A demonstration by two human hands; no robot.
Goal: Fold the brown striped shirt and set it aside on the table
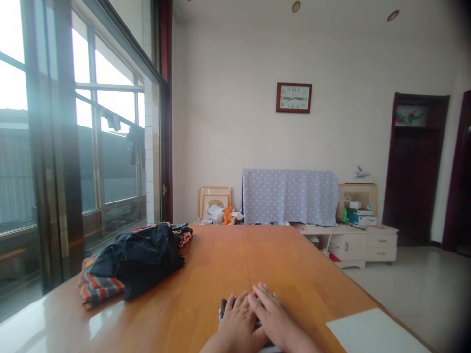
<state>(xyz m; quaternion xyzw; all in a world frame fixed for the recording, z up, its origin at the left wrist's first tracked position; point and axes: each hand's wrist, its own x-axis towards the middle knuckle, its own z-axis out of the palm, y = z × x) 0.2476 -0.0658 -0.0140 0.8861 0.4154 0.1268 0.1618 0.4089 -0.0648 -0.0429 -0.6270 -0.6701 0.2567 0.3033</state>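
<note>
My left hand lies palm down near the front edge of the wooden table, fingers stretched forward. Beside it my right hand rests flat, its fingertips meeting or slightly overlapping the left hand's. Under both hands is a small dark item with black and white parts and a ribbed edge; most of it is covered, so its kind does not show. Neither hand is closed around it.
A heap of clothes, dark navy over striped fabric, lies on the table's left side. At the right front corner is a white sheet. Beyond the table stand a low white cabinet and something under a dotted cloth. Windows line the left.
</note>
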